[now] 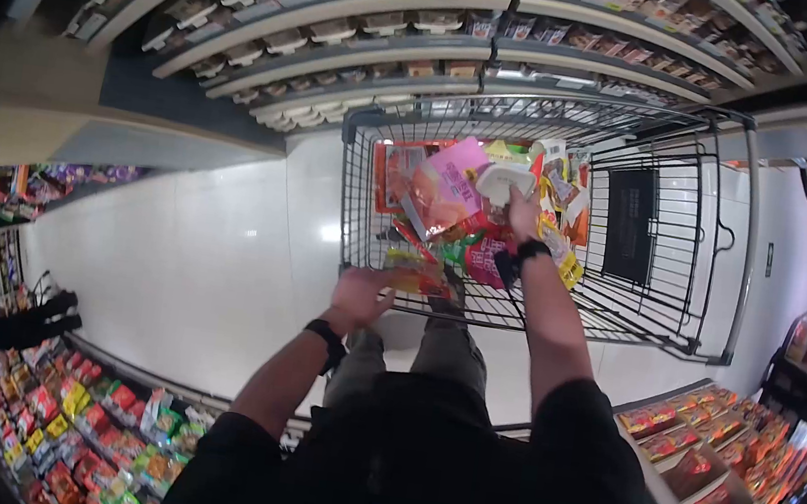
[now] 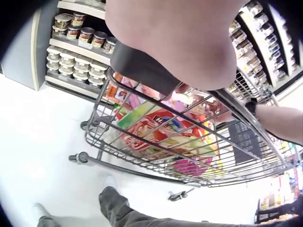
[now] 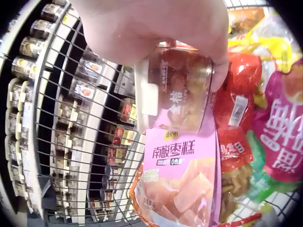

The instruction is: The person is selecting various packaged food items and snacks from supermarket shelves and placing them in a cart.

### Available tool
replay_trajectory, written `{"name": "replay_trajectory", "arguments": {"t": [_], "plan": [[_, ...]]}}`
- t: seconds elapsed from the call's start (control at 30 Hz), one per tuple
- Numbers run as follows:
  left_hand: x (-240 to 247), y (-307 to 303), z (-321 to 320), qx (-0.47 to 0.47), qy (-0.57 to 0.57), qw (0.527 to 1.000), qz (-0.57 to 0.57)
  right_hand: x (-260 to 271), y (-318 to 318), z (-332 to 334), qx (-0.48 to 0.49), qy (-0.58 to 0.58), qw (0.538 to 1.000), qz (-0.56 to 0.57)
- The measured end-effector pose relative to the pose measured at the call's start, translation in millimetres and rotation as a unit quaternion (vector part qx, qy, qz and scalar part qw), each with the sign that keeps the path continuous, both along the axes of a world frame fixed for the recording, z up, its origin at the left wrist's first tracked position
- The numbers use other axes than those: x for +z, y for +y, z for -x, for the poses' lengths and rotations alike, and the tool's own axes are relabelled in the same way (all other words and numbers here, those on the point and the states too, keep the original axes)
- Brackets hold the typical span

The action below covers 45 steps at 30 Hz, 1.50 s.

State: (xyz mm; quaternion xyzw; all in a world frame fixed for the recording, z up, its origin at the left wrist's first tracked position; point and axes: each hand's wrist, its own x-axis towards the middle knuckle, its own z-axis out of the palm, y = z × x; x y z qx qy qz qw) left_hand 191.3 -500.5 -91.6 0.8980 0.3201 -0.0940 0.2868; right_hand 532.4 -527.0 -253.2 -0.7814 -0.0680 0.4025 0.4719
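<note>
Right hand (image 1: 526, 217): gripping a clear round plastic tub with a white lid (image 3: 175, 90), fingers curling round its wall.
Tub: hanging over the heap of packets inside the grey wire shopping trolley (image 1: 359, 206), just above a flat pink snack pouch (image 3: 182, 189).
Left hand (image 1: 361, 297): hovering at the trolley's near rim, beside a yellow-and-red packet (image 1: 417, 278); I cannot tell how its fingers are lying.
Beyond: grey shelves of jars (image 1: 350, 34) curving past the trolley, with a white glossy floor (image 1: 210, 269) lying beneath.

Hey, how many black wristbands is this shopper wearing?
2. One wristband is on the left wrist, by the shopping cart's near rim. The other is on the right wrist, above the snack packets in the cart, where the right hand holds a clear tub.
</note>
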Motion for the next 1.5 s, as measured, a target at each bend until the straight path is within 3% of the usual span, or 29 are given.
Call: {"name": "replay_trajectory", "arguments": {"t": [0.1,0.13,0.17,0.2,0.23,0.3,0.33,0.37,0.4,0.43,0.5,0.53,0.63,0.67,0.7,0.73,0.77,0.83,0.9,0.93,0.97,1.03,1.1,1.23,1.3,1.33,1.37,1.43,1.5], "plan": [[-10,13,2,-0.032,-0.025,0.997,-0.058,-56,54,5,-0.050,-0.193,0.976,0.083],[-6,9,8,-0.024,-0.055,0.997,-0.058,-90,60,25,-0.047,-0.075,0.994,-0.059],[-3,2,22,-0.055,0.040,0.997,-0.031,-105,65,44,-0.003,-0.002,0.994,-0.107],[-17,22,6,-0.074,0.109,0.991,-0.037,-113,87,52,0.047,0.023,0.989,-0.138],[-33,26,-2,-0.059,0.090,0.991,-0.081,-120,104,61,0.081,0.031,0.984,-0.153],[-13,9,14,-0.057,0.043,0.997,-0.031,-131,98,104,0.085,0.018,0.987,-0.134],[-9,5,16,-0.035,0.030,0.999,-0.027,-134,94,114,0.084,-0.018,0.989,-0.120],[-7,3,17,-0.031,0.025,0.999,-0.034,-101,88,117,0.166,-0.204,0.964,-0.036],[-6,3,18,-0.027,0.026,0.999,-0.029,-81,87,110,0.168,-0.210,0.962,-0.042],[-4,2,21,-0.023,0.028,0.999,-0.024,-62,87,100,0.281,-0.245,0.916,-0.149],[-8,-4,32,-0.019,0.028,0.999,-0.034,-9,80,94,0.346,-0.162,0.887,-0.260],[-13,-6,30,-0.025,0.031,0.999,-0.034,22,67,85,0.298,-0.047,0.918,-0.256],[-14,-14,26,0.013,0.000,0.999,-0.039,24,6,48,0.407,0.006,0.907,-0.108],[-12,-19,28,0.013,0.020,0.999,-0.034,6,-20,47,0.373,-0.038,0.899,-0.225],[-19,-27,27,0.047,0.014,0.997,-0.054,-9,-39,36,0.305,0.199,0.925,-0.111],[-31,-34,25,0.057,-0.053,0.994,-0.078,-10,-63,38,0.252,0.205,0.935,-0.144],[-40,-40,22,0.052,-0.122,0.987,-0.094,-2,-94,36,0.281,0.251,0.917,-0.133],[-37,-40,19,0.026,-0.066,0.993,-0.094,79,-101,44,0.533,0.080,0.842,-0.020],[-19,-40,27,0.055,-0.102,0.993,-0.011,94,-101,71,0.587,0.086,0.805,-0.012],[-24,-36,18,0.060,-0.108,0.992,-0.022,101,-92,74,0.633,0.100,0.768,0.004],[-34,-39,5,0.052,-0.096,0.994,-0.022,108,-90,74,0.632,0.100,0.768,0.004],[-46,-35,12,0.016,-0.113,0.992,-0.048,142,-84,99,0.698,0.004,0.714,0.055],[-54,-38,19,0.025,-0.090,0.994,-0.063,153,-95,109,0.690,-0.018,0.723,0.046],[-70,-58,41,0.041,-0.213,0.973,-0.073,134,-156,65,0.515,-0.061,0.855,-0.014],[-50,-91,87,0.030,-0.219,0.975,-0.033,136,-206,54,0.475,-0.154,0.862,0.092],[-55,-99,105,0.051,-0.286,0.952,-0.093,136,-218,47,0.491,-0.248,0.821,0.152],[-61,-103,123,0.074,-0.348,0.922,-0.152,126,-216,45,0.491,-0.248,0.821,0.152],[-83,-154,206,0.226,-0.289,0.930,-0.009,118,-246,79,0.466,-0.551,0.678,0.137],[-109,-203,297,0.418,-0.314,0.834,0.177,107,-231,106,0.433,-0.570,0.684,0.144]]}}
